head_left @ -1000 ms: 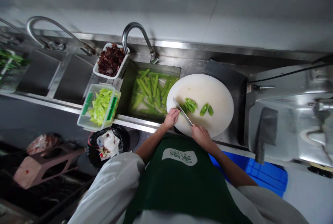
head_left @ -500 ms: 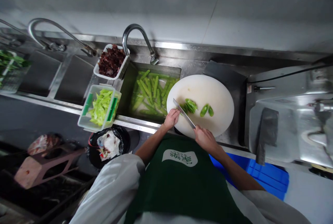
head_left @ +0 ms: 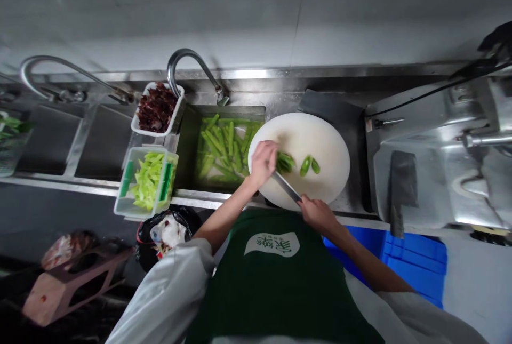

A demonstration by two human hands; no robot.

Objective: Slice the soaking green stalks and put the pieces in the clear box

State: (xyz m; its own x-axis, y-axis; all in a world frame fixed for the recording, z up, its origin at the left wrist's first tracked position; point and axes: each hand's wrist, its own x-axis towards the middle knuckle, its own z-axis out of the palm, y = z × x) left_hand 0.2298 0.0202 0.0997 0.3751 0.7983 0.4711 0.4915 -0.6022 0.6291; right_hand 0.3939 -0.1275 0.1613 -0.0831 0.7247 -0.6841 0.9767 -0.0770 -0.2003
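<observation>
My right hand (head_left: 317, 212) is closed around the handle of a kitchen knife (head_left: 287, 188), whose blade slants up and left over a white oval cutting board (head_left: 332, 144). My left hand (head_left: 264, 162) is over the board's left side, fingers curled down by the blade's far end; whatever they hold, if anything, is hidden. Just right of those fingers lies a cluster of green vegetable slices (head_left: 285, 162). Two more slices (head_left: 309, 165) lie apart near the board's middle. Long peeled green vegetables (head_left: 224, 144) sit in water in the sink (head_left: 186, 157) to the left.
A clear tub (head_left: 122, 202) of pale green slices and a white basket (head_left: 134, 126) of dark red leaves stand left of the sink. A curved faucet (head_left: 188, 53) arches above. A cleaver (head_left: 404, 178) lies at right; a lined bin (head_left: 190, 218) stands below.
My left hand has moved up from the board's lower left edge to beside the slices, covering the knife's far end. My right hand keeps its hold on the knife. The camera view has shifted.
</observation>
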